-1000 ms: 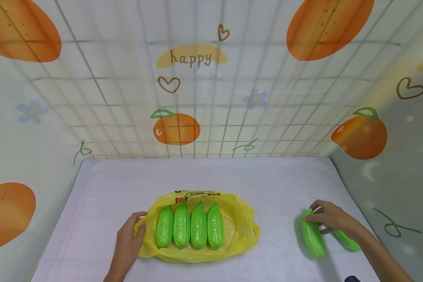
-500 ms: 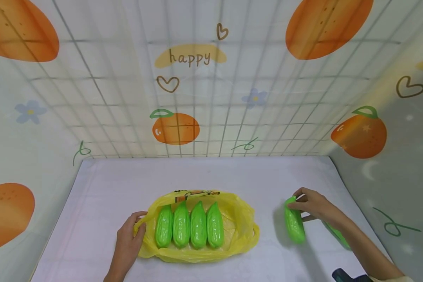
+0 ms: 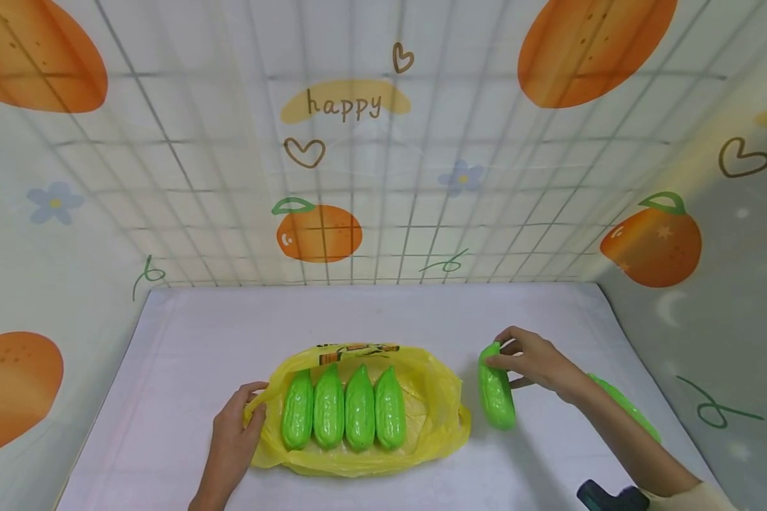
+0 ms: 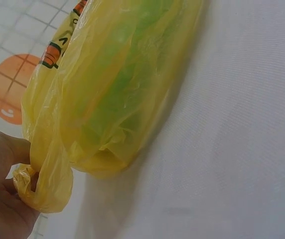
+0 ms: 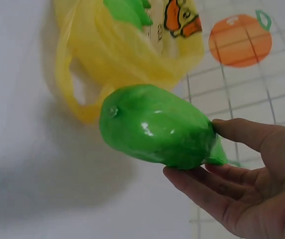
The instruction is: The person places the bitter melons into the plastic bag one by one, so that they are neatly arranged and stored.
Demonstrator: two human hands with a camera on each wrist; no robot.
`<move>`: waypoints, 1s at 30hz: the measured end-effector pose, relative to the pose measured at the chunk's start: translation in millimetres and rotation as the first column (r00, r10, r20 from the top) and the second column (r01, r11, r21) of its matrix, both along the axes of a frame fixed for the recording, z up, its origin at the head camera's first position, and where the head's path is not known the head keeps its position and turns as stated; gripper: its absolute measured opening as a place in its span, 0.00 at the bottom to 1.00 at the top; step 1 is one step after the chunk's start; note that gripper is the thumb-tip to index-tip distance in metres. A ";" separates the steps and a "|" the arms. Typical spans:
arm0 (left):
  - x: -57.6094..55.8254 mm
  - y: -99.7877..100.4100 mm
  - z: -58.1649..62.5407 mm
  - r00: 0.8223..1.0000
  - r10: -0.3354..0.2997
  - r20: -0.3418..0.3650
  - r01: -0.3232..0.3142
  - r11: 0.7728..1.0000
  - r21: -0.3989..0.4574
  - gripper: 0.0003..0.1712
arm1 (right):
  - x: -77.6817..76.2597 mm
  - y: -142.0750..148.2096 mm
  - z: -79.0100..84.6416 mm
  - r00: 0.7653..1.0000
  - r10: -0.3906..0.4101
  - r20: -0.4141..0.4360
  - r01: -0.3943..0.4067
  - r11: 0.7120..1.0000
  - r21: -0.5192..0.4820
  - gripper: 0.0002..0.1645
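Note:
A yellow plastic bag (image 3: 444, 397) lies with its mouth spread on the table, and several shiny green gourds (image 3: 360, 411) sit side by side inside, towards its left. My left hand (image 3: 235, 426) grips the bag's left handle; in the left wrist view the handle (image 4: 50, 184) is looped between thumb and fingers. Just right of the bag, my right hand (image 3: 540, 362) pinches another green gourd (image 3: 497, 394) near its narrow tip, its rounded end hanging down. The right wrist view shows this held gourd (image 5: 155, 127) near the bag's free right handle (image 5: 63, 74).
One more green gourd (image 3: 626, 408) lies on the table at the right, partly behind my right forearm. A dark object (image 3: 610, 497) shows beside the right sleeve at the bottom edge. Printed cloth walls (image 3: 390, 177) enclose the white table (image 3: 230, 316) at back and sides.
My right hand has carried the gourd leftward and slightly away from me, from the right side of the table to beside the bag. My left hand stays on the bag.

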State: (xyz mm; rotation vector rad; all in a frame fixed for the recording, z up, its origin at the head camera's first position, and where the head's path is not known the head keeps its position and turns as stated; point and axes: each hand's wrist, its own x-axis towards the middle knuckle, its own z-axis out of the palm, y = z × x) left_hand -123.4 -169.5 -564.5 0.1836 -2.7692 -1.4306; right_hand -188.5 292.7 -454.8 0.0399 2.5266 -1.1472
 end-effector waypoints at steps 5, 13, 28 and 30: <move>-0.4 0.8 -0.8 1.000 0.002 -0.004 -0.002 1.000 0.001 0.18 | -0.3 -20.2 4.8 1.000 0.018 -0.002 -0.018 0.999 -0.049 0.28; -0.5 2.2 -2.2 1.000 0.002 -0.016 -0.002 1.000 0.000 0.18 | -3.2 -41.4 10.8 0.998 0.058 -0.031 -0.061 0.994 -0.086 0.27; -0.4 2.4 -1.2 1.000 0.005 -0.012 -0.005 1.000 -0.004 0.18 | -5.1 -79.8 10.8 0.988 0.137 -0.077 -0.144 0.985 -0.094 0.24; -0.5 2.3 -1.0 1.000 0.005 -0.014 -0.005 1.000 -0.009 0.18 | -5.5 -84.3 7.6 0.986 0.140 -0.085 -0.148 0.985 -0.091 0.23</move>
